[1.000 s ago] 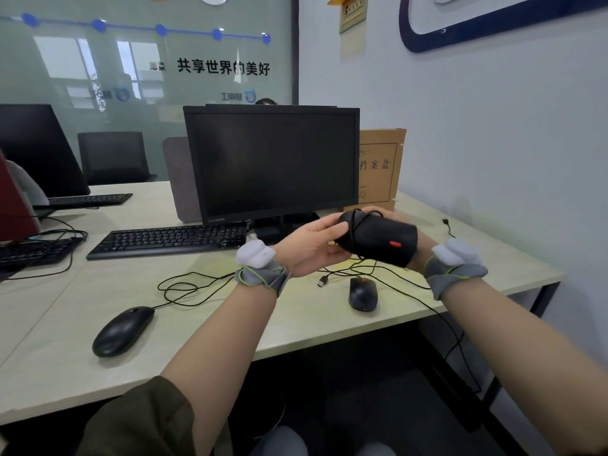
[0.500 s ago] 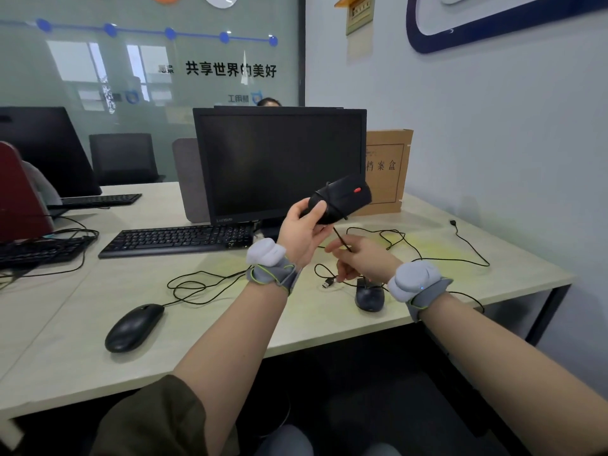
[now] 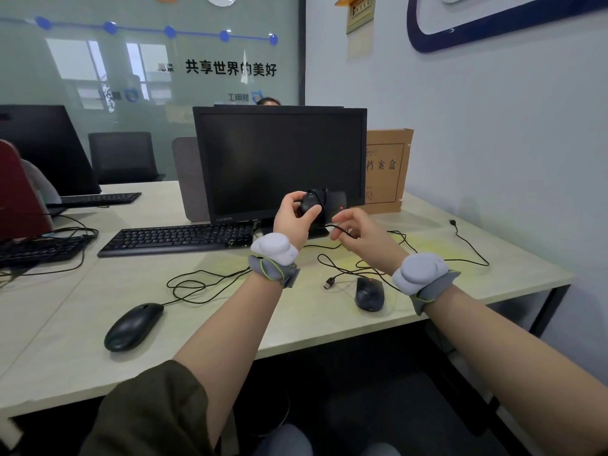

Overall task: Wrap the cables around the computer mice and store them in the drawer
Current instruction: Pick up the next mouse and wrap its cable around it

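My left hand (image 3: pixel 293 218) grips a black mouse (image 3: pixel 324 204) with a red wheel, held up in front of the monitor. A few turns of its black cable cross the mouse body. My right hand (image 3: pixel 358 230) pinches the loose cable (image 3: pixel 324 228) just right of the mouse; the rest trails over the desk to a USB plug (image 3: pixel 328 284). A dark grey mouse (image 3: pixel 369 293) lies on the desk below my right wrist. A black oval mouse (image 3: pixel 133 326) sits near the front left, its cable (image 3: pixel 197 286) looped loosely beside it. No drawer is in view.
A black monitor (image 3: pixel 279 162) and keyboard (image 3: pixel 174 239) stand behind my hands. A brown file box (image 3: pixel 388 169) leans by the wall. Another keyboard (image 3: pixel 36 250), a second monitor (image 3: pixel 42 149) and a red object (image 3: pixel 19 192) are at the left. The desk's front edge (image 3: pixel 329 339) is close.
The mouse has turned in my left hand and dropped a little. My right hand rose from the desk toward the mouse, drawing the cable up with it.
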`<state>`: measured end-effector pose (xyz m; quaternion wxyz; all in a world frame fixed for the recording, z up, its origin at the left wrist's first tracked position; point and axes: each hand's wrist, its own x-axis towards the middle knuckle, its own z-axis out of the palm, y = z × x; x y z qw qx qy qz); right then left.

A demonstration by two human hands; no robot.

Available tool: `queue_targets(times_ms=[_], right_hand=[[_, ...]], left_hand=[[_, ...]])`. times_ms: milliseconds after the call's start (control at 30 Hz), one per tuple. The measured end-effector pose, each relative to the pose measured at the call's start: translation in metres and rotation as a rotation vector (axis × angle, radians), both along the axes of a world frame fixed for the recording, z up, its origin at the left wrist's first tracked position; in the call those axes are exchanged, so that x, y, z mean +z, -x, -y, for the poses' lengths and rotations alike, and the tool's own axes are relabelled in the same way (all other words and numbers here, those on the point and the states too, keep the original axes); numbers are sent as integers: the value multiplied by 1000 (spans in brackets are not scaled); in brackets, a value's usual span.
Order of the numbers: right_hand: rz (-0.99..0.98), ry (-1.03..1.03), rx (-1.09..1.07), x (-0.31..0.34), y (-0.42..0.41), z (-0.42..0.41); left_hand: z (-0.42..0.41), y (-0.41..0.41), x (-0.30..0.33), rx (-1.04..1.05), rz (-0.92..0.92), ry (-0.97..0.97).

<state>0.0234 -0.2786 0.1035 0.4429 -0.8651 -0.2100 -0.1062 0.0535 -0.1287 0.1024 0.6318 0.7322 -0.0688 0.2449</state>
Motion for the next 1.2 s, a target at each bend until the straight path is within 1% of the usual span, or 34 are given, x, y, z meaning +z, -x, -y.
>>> queue_targets(times_ms=[67,167,233,333,467,600,733,800,867,967,1033,1133,1200], right_hand=[[-13,-32,48,4,0,2],[-21,-117,59,11,-4,3],[-33,-141,48,17,-9,3],[-38,-104,37,24,-20,1],[-24,-78,61,28,-29,-8],[-29,-67,124,28,-33,-19],[-34,-67,179,26,-35,-30],[-21,-61,193,24,-34,-36],[10,-44,188,22,-35,-42],[71,-11,94,23,-38,-48],[27,-26,81,26,-39,-48],[-122,-107,142,25,-40,-46],[-240,-197,203,20,-42,-45]], left_hand=[[-2,-2,0,12,-17,-163],[-5,-4,1,-19,-93,-360],[-10,-4,1,-42,-118,-408],[-18,-5,1,-88,-152,-406],[-31,-6,1,-179,-214,-298],[-47,-6,-6,-230,-205,-222],[-59,-5,-13,-309,-276,-68],[-65,-5,-16,-330,-289,-22],[-70,-4,-16,-346,-298,14],[-75,0,-14,-386,-324,51],[-79,2,-15,-464,-365,97],[-85,7,-18,-618,-431,217],[-86,12,-19,-662,-465,256]])
